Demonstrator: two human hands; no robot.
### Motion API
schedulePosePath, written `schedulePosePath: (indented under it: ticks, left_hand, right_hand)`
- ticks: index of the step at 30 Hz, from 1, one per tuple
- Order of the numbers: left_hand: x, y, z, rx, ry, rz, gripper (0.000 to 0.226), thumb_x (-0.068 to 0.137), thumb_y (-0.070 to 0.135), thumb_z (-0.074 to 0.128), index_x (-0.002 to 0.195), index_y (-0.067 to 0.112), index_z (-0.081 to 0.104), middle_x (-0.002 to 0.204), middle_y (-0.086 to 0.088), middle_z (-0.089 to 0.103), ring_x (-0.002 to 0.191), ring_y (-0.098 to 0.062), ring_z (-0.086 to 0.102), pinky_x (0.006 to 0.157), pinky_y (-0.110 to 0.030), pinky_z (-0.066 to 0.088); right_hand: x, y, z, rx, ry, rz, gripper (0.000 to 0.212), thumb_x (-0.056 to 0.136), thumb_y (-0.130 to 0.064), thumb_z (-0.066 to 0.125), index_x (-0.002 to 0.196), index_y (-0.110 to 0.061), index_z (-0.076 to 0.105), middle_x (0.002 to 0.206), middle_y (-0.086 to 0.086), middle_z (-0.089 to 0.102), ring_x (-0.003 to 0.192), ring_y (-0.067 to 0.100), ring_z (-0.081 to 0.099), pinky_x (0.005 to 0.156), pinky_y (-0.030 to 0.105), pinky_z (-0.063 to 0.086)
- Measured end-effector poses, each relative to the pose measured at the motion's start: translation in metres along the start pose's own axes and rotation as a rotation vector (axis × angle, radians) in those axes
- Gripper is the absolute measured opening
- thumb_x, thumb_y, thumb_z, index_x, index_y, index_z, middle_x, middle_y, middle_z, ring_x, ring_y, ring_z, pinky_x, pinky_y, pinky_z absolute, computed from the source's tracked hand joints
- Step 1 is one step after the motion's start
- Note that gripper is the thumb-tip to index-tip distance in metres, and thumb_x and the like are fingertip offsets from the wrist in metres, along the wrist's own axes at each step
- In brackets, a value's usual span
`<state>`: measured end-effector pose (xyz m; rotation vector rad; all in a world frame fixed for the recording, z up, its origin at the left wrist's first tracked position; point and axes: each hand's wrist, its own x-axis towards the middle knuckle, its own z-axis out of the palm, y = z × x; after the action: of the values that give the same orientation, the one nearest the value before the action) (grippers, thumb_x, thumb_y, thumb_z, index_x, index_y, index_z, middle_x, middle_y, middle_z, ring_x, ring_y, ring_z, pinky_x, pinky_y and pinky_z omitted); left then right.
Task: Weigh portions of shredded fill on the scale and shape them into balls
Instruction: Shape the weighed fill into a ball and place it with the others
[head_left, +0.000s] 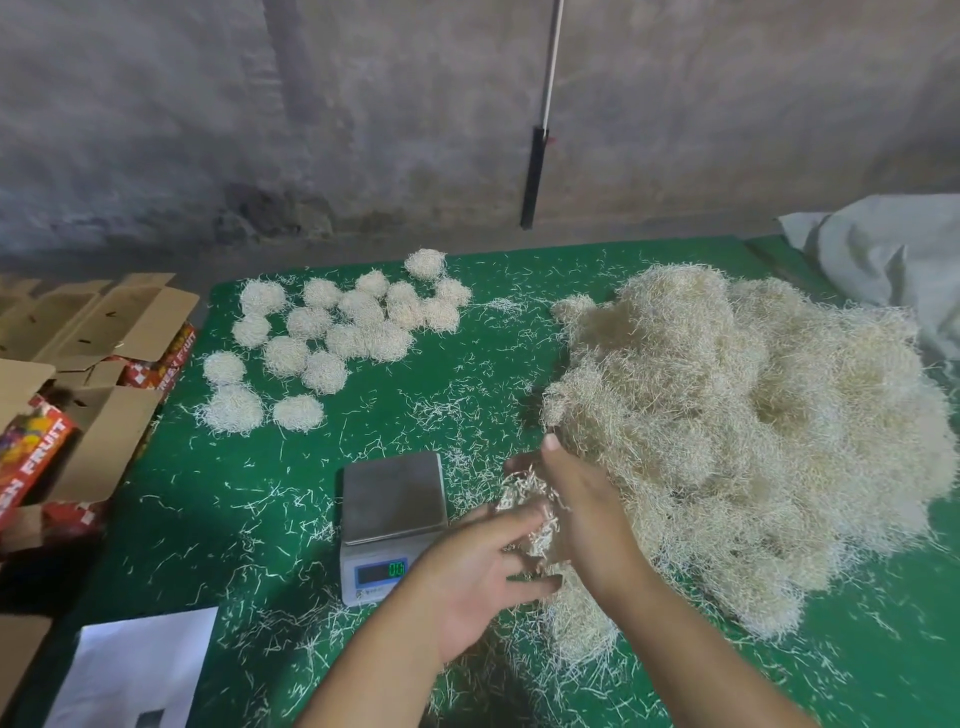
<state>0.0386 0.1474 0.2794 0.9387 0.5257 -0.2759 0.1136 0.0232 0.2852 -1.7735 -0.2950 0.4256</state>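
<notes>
Both hands meet just right of the small white digital scale with a bare steel platform, working a clump of pale cream shredded paper fill held between them. The left hand comes in from six o'clock with its fingers spread and curled up into the clump. The right hand cups the same clump from the three o'clock side, thumb raised, fingers wrapped around the strands. Whether the clump is still joined to the heap behind it, I cannot tell.

That heap, a big loose mound of the same cream shredded fill, fills the desk from about one to four o'clock of the scale. At eleven o'clock sits a cluster of finished round fill balls, packed close together, some touching. The green felt-covered desk is littered with stray strands all over.

The scale's platform has nothing on it, and its green display is lit. Open brown cardboard boxes with red fruit printing stand off the desk's nine o'clock edge. A white sheet of paper lies at seven o'clock, and a grey cloth sack slumps at two o'clock.
</notes>
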Motion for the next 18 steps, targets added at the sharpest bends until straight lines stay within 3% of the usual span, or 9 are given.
schedulePosePath:
  ticks: [2,3,6,8,10,13,16,18]
  left_hand:
    - [0.006,-0.003,-0.01,0.04,0.081,0.011,0.143,0.049,0.036,0.108,0.164,0.023,0.024,0.151,-0.014,0.047,0.104,-0.026,0.073,0.103,-0.058,0.054]
    - [0.008,-0.004,-0.014,0.056,0.101,0.024,0.148,0.046,0.034,0.109,0.165,0.023,0.021,0.147,-0.015,0.049,0.107,-0.027,0.067,0.095,-0.054,0.059]
    - [0.014,-0.005,-0.025,0.081,0.155,0.016,0.147,0.045,0.032,0.108,0.165,0.02,0.024,0.139,-0.014,0.055,0.109,-0.026,0.056,0.082,-0.047,0.064]
    - [0.02,-0.006,-0.04,0.042,0.201,0.013,0.143,0.054,0.028,0.106,0.166,0.021,0.017,0.133,-0.012,0.052,0.114,-0.03,0.056,0.08,-0.044,0.064]
    - [0.028,-0.006,-0.06,0.014,0.25,0.03,0.135,0.059,0.028,0.103,0.165,0.02,0.02,0.124,-0.007,0.052,0.118,-0.033,0.057,0.08,-0.041,0.064]
    - [0.041,-0.006,-0.093,-0.017,0.349,0.063,0.124,0.056,0.03,0.104,0.159,0.017,0.034,0.127,-0.008,0.055,0.116,-0.03,0.059,0.078,-0.039,0.064]
    - [0.052,-0.011,-0.125,0.023,0.454,0.105,0.12,0.055,0.028,0.102,0.156,0.018,0.039,0.122,-0.002,0.065,0.105,-0.022,0.065,0.075,-0.036,0.064]
    - [0.058,-0.014,-0.145,0.08,0.505,0.118,0.119,0.062,0.029,0.099,0.16,0.023,0.033,0.132,-0.001,0.064,0.102,-0.019,0.067,0.077,-0.035,0.061]
  right_hand:
    - [0.0,0.01,0.003,0.017,-0.019,0.029,0.053,0.104,-0.075,0.031,0.105,-0.048,0.076,0.108,-0.023,0.075,0.1,-0.006,0.067,0.083,0.031,0.049]
    - [0.0,0.014,0.005,0.008,-0.019,0.049,0.046,0.104,-0.075,0.032,0.107,-0.057,0.074,0.111,-0.033,0.071,0.103,-0.015,0.063,0.085,0.027,0.046]
    - [0.002,0.029,0.01,-0.022,-0.056,0.118,0.052,0.098,-0.084,0.031,0.128,-0.058,0.065,0.122,-0.045,0.06,0.105,-0.027,0.054,0.084,0.02,0.044]
    - [0.005,0.041,0.013,-0.053,-0.078,0.158,0.053,0.094,-0.089,0.031,0.127,-0.06,0.06,0.113,-0.053,0.057,0.101,-0.03,0.052,0.085,0.02,0.04]
    - [0.008,0.054,0.014,-0.077,-0.084,0.185,0.057,0.092,-0.091,0.031,0.129,-0.058,0.06,0.12,-0.045,0.061,0.108,-0.021,0.056,0.095,0.03,0.046]
    - [0.012,0.076,0.01,-0.086,-0.078,0.259,0.055,0.096,-0.083,0.04,0.134,-0.049,0.06,0.132,-0.022,0.067,0.118,0.0,0.063,0.109,0.046,0.05]
    - [0.014,0.097,-0.002,-0.066,-0.056,0.347,0.054,0.091,-0.078,0.047,0.129,-0.043,0.061,0.121,-0.016,0.074,0.114,0.008,0.068,0.1,0.041,0.055]
    - [0.012,0.111,-0.013,-0.042,-0.027,0.412,0.061,0.088,-0.075,0.046,0.127,-0.033,0.066,0.116,-0.009,0.078,0.11,0.015,0.072,0.089,0.037,0.057]
